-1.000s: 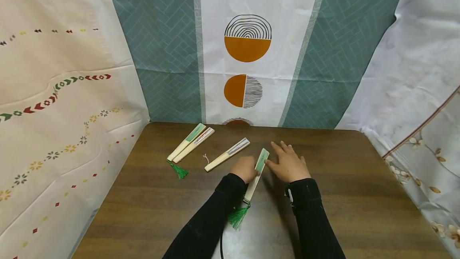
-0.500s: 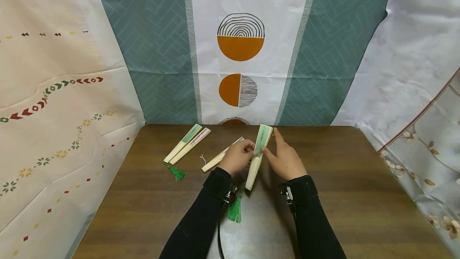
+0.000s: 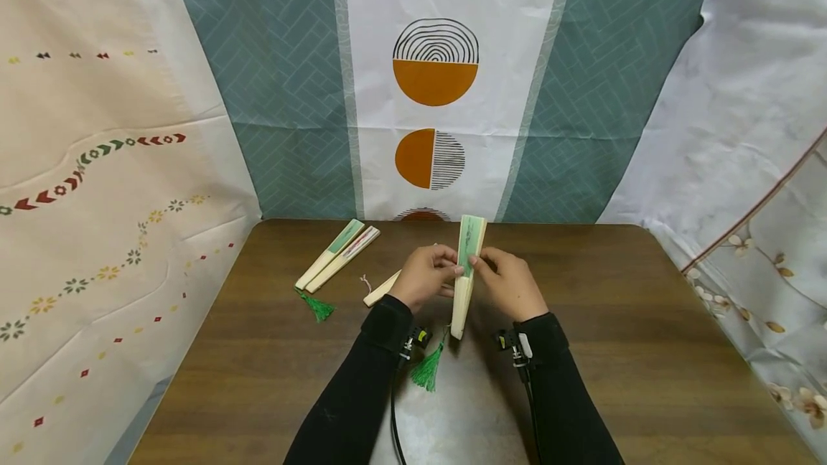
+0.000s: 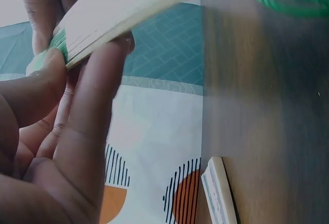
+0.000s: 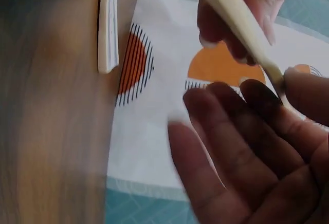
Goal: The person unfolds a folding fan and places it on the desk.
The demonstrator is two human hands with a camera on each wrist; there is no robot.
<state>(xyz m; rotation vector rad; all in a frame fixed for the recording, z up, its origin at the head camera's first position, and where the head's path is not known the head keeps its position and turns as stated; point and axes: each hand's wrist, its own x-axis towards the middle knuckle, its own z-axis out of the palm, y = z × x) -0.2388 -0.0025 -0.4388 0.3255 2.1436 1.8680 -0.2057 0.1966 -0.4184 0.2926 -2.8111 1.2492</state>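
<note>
A folded folding fan (image 3: pixel 461 300), pale ribs with a green printed paper part, is held nearly upright above the table's middle. My left hand (image 3: pixel 423 275) grips it from the left, thumb on its face and fingers behind, as the left wrist view shows. On the other side, my right hand (image 3: pixel 513 282) pinches the fan's green part between thumb and index finger; its other fingers spread loosely in the right wrist view. From the fan's lower end dangles a green tassel (image 3: pixel 428 370). Partly hidden behind my left hand lies another folded fan (image 3: pixel 382 288).
Two more folded fans lie side by side at the back left of the wooden table (image 3: pixel 646 350): a green-printed fan (image 3: pixel 331 252) with a green tassel (image 3: pixel 316 307), and a red-printed fan (image 3: pixel 342 260). A patterned cloth (image 3: pixel 297 92) hangs behind the table's back edge.
The tasselled fan has risen off the table and tipped toward upright. My left hand has turned to show its thumb and fingers on it; my right hand has closed in and taken hold too.
</note>
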